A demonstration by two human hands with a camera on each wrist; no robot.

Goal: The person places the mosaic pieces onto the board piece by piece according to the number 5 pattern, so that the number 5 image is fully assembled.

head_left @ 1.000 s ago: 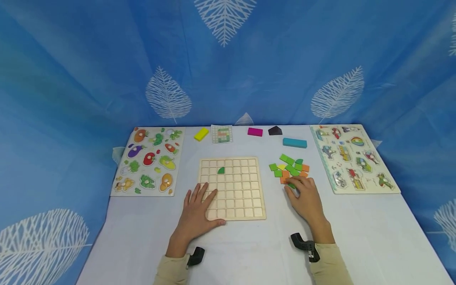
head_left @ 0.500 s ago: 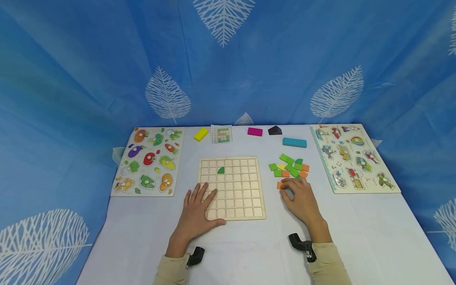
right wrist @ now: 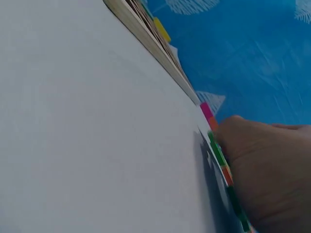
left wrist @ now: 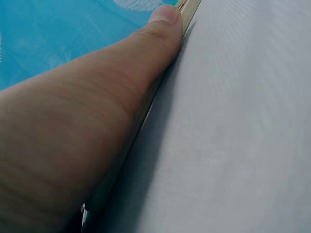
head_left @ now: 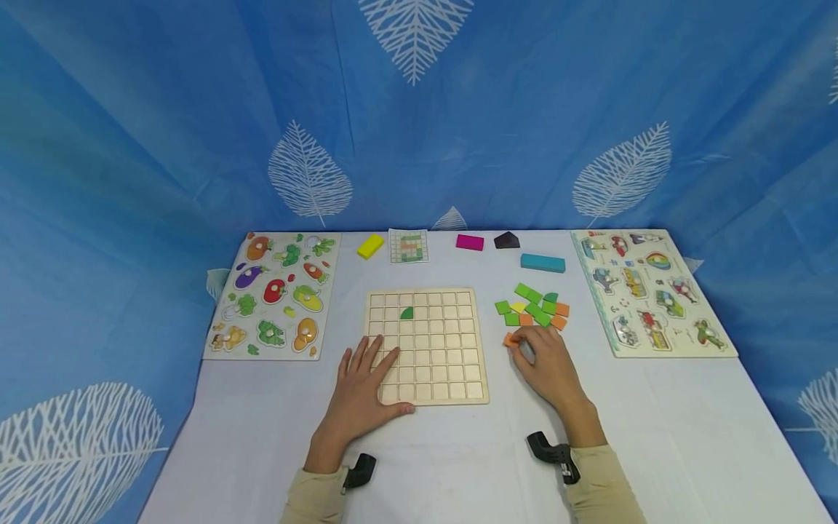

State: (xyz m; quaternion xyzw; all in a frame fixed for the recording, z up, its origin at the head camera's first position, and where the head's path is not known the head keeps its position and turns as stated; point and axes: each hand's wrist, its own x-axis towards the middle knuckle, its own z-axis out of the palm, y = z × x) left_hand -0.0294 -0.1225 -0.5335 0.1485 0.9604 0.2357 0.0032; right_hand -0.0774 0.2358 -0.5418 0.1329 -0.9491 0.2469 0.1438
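My right hand [head_left: 548,364] rests on the white table [head_left: 655,422] with its fingers curled, and its fingertips pinch a small flat orange tile [head_left: 510,339] that lies on the cloth at their left tip. A second ago this hand sat further right, on the near edge of the loose pile of green, orange and yellow tiles [head_left: 533,309]; it has since slid left and drawn the orange tile out, so the tile now lies apart from the pile, which sits just beyond my knuckles. In the right wrist view the hand [right wrist: 262,165] shows only as a curled bulk over a thin line of green and orange edges.

My left hand [head_left: 363,389] has not moved: it lies flat, fingers straight and slightly spread, pressing the near left corner of the pale wooden grid board [head_left: 432,349], with the thumb [left wrist: 163,29] along the board's thin front edge [left wrist: 189,9]. The board is smooth, cut into square recesses, and holds one dark green quarter-round piece [head_left: 406,314] beyond my left fingers.

Further from the hands, along the far edge, lie a yellow block [head_left: 370,246], a small printed pattern card [head_left: 409,246], a magenta block [head_left: 469,242], a dark house-shaped block [head_left: 506,240] and a teal bar [head_left: 543,263]. Left of my left hand lies a glossy vegetable peg puzzle [head_left: 275,295]; right of my right hand, a vehicle peg puzzle [head_left: 651,291].
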